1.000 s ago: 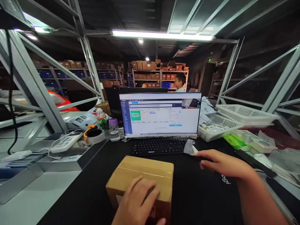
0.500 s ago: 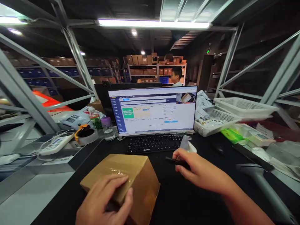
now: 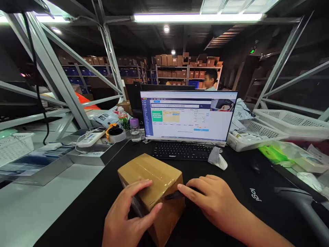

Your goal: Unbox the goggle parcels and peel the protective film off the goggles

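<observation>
A taped cardboard box (image 3: 154,168) sits tilted toward me on the black desk mat. My left hand (image 3: 128,212) grips its near left corner, fingers on the top and thumb at the front edge. In my right hand (image 3: 210,195) is a slim black box cutter (image 3: 174,195), its tip against the box's upper edge, where the clear tape runs over. The blade itself cannot be made out. Behind the box lie a black keyboard (image 3: 182,151) and a grey-and-white crumpled item (image 3: 217,158).
A lit monitor (image 3: 190,118) stands at the back. On the left are a tape roll (image 3: 115,133), a purple-capped jar (image 3: 135,130) and a grey tray (image 3: 100,157). To the right are white baskets (image 3: 241,145), a mouse (image 3: 254,167) and a barcode scanner (image 3: 295,195). Another person (image 3: 210,80) is beyond the monitor.
My right hand has brought the box cutter from beside the box to its upper edge. The box has turned slightly under my left hand, and the view has swung left.
</observation>
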The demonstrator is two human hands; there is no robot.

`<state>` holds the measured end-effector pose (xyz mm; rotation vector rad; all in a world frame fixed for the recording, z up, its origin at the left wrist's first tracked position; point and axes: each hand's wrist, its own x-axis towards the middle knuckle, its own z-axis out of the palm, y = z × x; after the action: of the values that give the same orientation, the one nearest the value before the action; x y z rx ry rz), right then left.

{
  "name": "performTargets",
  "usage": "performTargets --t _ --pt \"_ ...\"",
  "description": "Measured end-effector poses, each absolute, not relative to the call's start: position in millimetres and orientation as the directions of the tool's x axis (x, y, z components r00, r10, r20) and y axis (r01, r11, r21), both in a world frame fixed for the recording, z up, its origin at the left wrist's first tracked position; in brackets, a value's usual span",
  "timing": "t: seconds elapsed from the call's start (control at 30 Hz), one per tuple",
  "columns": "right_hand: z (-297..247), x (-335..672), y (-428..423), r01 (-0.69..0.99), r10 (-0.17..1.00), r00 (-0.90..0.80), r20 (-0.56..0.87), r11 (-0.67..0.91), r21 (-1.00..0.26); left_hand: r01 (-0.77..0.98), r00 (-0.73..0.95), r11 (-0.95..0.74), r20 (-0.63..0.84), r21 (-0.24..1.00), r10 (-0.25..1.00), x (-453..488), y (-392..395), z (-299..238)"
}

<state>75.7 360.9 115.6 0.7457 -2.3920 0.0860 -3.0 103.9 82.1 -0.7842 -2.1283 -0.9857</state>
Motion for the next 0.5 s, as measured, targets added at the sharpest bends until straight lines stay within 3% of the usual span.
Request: performTargets --t 0.13,0.23,0.4,0.5 --pt "122 82 359 -0.502 -0.516 -0.649 0.558 0.843 0.195 0.802 -0.498 0.512 0.819 0.309 0.285 -4 104 87" --pt "125 81 367 -0.402 -0.461 -0.723 0.515 0.887 0.229 0.838 -0.437 0.473 0.853 0.271 0.286 -7 101 89" --pt "131 72 401 -0.090 -0.188 -0.877 0.441 0.968 0.234 0.841 -0.435 0.469 0.853 0.270 0.289 -8 96 90" --pt "136 73 416 0.003 -0.035 -0.931 0.363 0.995 0.104 0.891 -0.353 0.414 0.856 0.185 0.378 0 98 81"
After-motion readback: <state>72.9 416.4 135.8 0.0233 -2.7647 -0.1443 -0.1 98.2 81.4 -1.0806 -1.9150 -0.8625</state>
